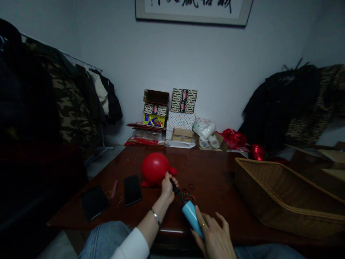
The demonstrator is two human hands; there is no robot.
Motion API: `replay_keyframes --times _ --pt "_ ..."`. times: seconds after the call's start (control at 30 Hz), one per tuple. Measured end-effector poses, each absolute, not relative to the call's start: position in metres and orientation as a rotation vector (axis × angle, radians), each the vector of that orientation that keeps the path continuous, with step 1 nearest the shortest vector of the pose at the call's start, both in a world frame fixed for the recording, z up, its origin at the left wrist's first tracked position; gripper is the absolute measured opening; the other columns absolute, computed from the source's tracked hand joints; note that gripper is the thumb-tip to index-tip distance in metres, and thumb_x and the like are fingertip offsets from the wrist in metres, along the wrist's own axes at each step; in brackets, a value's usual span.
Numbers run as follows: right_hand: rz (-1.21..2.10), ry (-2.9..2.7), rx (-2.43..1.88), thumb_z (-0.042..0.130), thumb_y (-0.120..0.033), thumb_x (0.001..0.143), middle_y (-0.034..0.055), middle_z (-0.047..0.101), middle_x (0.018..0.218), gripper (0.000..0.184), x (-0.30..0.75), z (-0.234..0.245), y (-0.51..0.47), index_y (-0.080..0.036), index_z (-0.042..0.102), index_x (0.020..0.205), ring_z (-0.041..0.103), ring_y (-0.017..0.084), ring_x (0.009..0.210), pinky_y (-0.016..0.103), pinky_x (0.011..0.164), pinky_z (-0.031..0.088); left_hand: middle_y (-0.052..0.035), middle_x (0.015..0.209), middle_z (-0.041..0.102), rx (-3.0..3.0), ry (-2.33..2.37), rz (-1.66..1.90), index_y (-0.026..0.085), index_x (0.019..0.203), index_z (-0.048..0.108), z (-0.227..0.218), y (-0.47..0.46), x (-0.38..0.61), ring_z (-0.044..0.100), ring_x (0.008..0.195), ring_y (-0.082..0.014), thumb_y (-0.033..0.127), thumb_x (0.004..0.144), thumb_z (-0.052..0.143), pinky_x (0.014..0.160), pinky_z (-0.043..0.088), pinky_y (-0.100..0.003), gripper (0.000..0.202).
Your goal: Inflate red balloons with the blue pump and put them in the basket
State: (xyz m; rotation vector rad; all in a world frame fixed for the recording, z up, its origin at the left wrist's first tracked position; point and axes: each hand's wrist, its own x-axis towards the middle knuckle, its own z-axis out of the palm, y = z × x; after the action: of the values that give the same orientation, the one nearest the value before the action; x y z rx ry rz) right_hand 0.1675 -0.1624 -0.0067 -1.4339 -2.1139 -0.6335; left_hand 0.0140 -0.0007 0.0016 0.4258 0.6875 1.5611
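Note:
A red balloon [155, 167], rounded with air, rests over the brown table, just beyond my left hand [169, 187]. That hand is closed around the black nozzle end of a hand pump, where the balloon's neck meets it. The hand pump [192, 216] has a light blue barrel and a black rod, and slants down towards me. My right hand [214, 230] grips the blue barrel, with some fingers loosely spread. Small coloured rubber bands [188, 195] lie to the right of the pump's rod. A bit of red [173, 171] shows behind my left hand; its kind is unclear.
Two dark flat devices [132, 189] lie on the table [215, 172] to the left. A wicker basket [272, 194] stands on the right. Stacked boxes [181, 124] and plastic bags [206, 127] sit beyond the far edge. Coats hang on both sides.

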Motion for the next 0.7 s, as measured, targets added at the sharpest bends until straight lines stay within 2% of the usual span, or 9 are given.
replay_keyframes --times 0.3,0.47,0.7 --pt "-0.534 -2.106 -1.570 0.045 -0.030 0.087 0.0059 0.064 0.089 0.042 0.143 0.006 -0.140 -0.019 0.043 0.128 0.060 0.020 0.083 0.046 0.095 0.026 0.0059 0.050 0.045 0.408 0.667 1.508 0.020 0.069 0.040 -0.001 -0.004 0.022 0.042 0.040 -0.0078 0.051 0.070 0.062 0.042 0.032 -0.020 0.038" --pt "-0.549 -2.104 -1.565 0.047 -0.031 0.086 0.0062 0.064 0.093 0.046 0.141 0.006 -0.142 -0.020 0.041 0.130 0.060 0.020 0.085 0.045 0.095 0.026 0.0067 0.049 0.043 0.409 0.666 1.530 0.020 0.070 0.040 -0.001 -0.004 0.020 0.040 0.038 -0.0074 0.051 0.071 0.061 0.040 0.031 -0.020 0.038" --pt "-0.528 -2.092 -1.511 0.038 -0.035 0.090 0.0065 0.064 0.097 0.044 0.145 0.005 -0.151 -0.021 0.037 0.132 0.059 0.019 0.087 0.045 0.095 0.025 0.0067 0.050 0.041 0.418 0.673 1.548 0.020 0.069 0.039 0.000 -0.002 0.016 0.039 0.039 -0.0070 0.051 0.073 0.059 0.039 0.030 -0.020 0.037"
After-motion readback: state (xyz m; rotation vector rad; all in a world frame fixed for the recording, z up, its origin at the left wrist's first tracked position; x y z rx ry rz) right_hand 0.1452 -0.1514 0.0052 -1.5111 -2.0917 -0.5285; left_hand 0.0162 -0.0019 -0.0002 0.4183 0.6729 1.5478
